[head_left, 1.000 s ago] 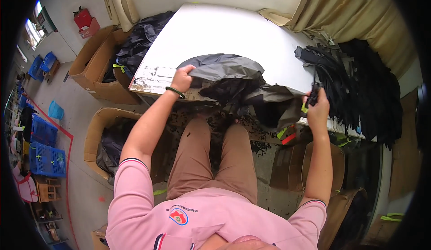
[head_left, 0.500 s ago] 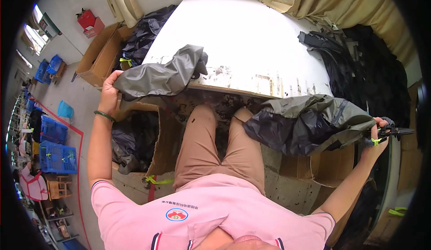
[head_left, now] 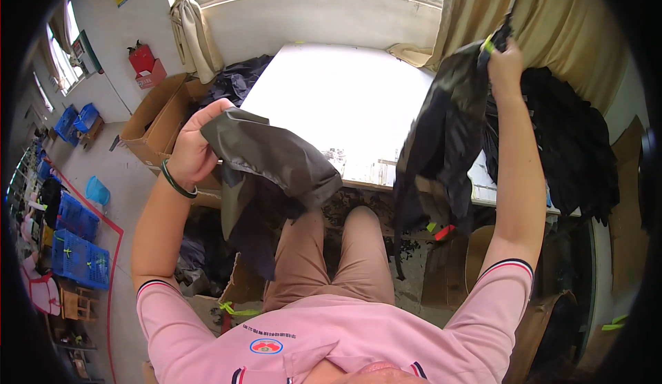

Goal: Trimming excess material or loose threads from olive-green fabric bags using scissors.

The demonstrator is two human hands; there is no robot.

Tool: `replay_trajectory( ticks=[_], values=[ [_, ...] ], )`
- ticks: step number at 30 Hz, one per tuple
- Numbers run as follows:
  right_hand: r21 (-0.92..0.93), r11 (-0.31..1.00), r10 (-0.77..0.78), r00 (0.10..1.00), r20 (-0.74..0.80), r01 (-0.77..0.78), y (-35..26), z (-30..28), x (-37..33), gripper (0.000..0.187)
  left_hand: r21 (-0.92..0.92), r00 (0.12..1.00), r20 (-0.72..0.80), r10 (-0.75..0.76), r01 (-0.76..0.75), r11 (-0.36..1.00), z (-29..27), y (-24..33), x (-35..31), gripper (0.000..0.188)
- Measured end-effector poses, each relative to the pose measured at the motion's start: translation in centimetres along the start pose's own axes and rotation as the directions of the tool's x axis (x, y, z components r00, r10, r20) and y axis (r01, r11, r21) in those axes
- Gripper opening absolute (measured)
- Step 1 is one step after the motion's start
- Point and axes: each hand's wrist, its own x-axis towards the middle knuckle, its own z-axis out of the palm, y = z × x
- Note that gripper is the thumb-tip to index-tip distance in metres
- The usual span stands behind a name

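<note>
My left hand (head_left: 196, 146) is closed on the edge of a grey-green fabric piece (head_left: 276, 153), which hangs in loose folds over my left thigh. Raised at the right, my right hand (head_left: 507, 66) grips a dark fabric piece (head_left: 445, 129) that drapes down past the table's near edge. Black scissors (head_left: 507, 24) are in the same hand, their blades pointing up. A yellow-green strip shows beside its fingers. Between the two pieces there is a gap.
A white-topped table (head_left: 331, 101) stands ahead, with black fabric heaped (head_left: 565, 149) at its right. Cardboard boxes (head_left: 155, 118) stand at its left, and an open box of dark fabric (head_left: 245, 280) is by my left leg. Blue crates (head_left: 81, 256) sit at far left.
My right hand has swung up and inward with its fabric and the scissors. My left hand has come slightly right and lower in the picture, its fabric now hanging down. The view has tilted up.
</note>
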Motion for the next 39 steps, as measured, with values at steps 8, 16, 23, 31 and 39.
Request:
replay_trajectory(
  ticks=[8, 16, 23, 31, 39],
  values=[
    [0.382, 0.924, 0.025, 0.999, -0.034, -0.01, -3.3, -3.0, 2.0, 0.027, -0.055, 1.0, 0.022, -0.023, 0.024, 0.998, 1.7, 1.4, 0.4, 0.012],
    [0.014, 0.613, 0.263, 0.221, 0.939, -0.79, -0.3, -2.7, -30.6, 0.027, -0.013, 0.999, -0.014, 0.044, -0.044, 0.999, 2.0, 1.8, 0.1, 0.022],
    [-0.176, 0.179, 0.458, -0.076, 0.886, -0.968, -1.1, -4.9, -44.6, 0.031, 0.147, 0.987, -0.151, 0.06, -0.037, 0.988, 2.8, 1.9, -1.4, 0.013],
    [0.183, 0.027, 0.481, 0.173, 0.859, -0.983, -5.3, 5.3, -45.5, 0.033, 0.082, 0.974, -0.177, 0.143, -0.13, 0.988, 2.8, 2.6, -5.1, 0.015],
    [0.053, 0.341, 0.598, 0.26, 0.758, -0.939, -2.1, 14.2, -54.0, 0.028, -0.004, 0.957, -0.195, 0.213, -0.218, 0.976, 2.7, 4.5, -10.5, 0.024]
  ],
)
